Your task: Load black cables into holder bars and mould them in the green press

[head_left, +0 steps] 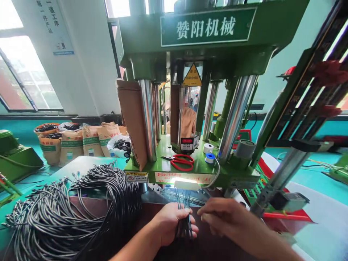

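Note:
A small bunch of thin black cables (187, 198) lies across the palm of my left hand (170, 222), with the thumb pressed over it. Their upper ends fan out towards a lit white lamp bar (187, 185) on the front of the green press. Just right of the bunch is my right hand (227, 219), slightly blurred, its thumb and fingers pinched together. Whatever sits between those fingertips is too small or hidden to name. On my left a large heap of black cables (108, 192) covers the table.
The green press (141, 165) stands straight ahead with steel columns. On its bed lie red-handled scissors (182, 162), a blue-and-white tape roll (210, 158) and a cardboard sheet (132, 123). Sacks (71, 143) stand behind left; a metal post (282, 177) rises at right.

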### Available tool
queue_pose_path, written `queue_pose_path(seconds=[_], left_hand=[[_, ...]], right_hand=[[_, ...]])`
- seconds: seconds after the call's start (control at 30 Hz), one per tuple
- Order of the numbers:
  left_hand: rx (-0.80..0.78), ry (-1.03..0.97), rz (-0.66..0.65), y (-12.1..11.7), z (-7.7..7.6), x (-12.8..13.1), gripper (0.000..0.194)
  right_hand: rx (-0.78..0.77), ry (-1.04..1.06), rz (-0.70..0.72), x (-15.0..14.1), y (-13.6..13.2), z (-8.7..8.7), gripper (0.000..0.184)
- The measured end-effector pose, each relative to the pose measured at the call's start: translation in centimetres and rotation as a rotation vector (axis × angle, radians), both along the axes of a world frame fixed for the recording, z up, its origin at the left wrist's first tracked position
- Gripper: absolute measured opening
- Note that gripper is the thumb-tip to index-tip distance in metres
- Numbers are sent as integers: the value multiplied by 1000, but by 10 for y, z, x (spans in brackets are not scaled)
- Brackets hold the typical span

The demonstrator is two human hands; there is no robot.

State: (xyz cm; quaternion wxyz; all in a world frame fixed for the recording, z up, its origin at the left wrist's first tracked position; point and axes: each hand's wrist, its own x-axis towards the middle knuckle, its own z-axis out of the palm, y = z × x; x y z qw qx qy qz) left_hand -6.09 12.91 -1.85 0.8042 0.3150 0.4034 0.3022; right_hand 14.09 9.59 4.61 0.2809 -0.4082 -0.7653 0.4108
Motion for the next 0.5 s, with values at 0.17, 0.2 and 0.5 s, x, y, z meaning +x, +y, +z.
queue_pose_path(seconds=[0.17,0.2,0.5], left_hand=[[-12,-25,15,0,-5,1,12],[-12,-29,17,1,-6,1,12],[2,-77,15,10,-25,1,12]], right_hand=[[83,-172,-109,-29,23,-61,28],[97,-169,-101,-30,23,-68,27],[152,-292,-48,-28,25,-74,23]])
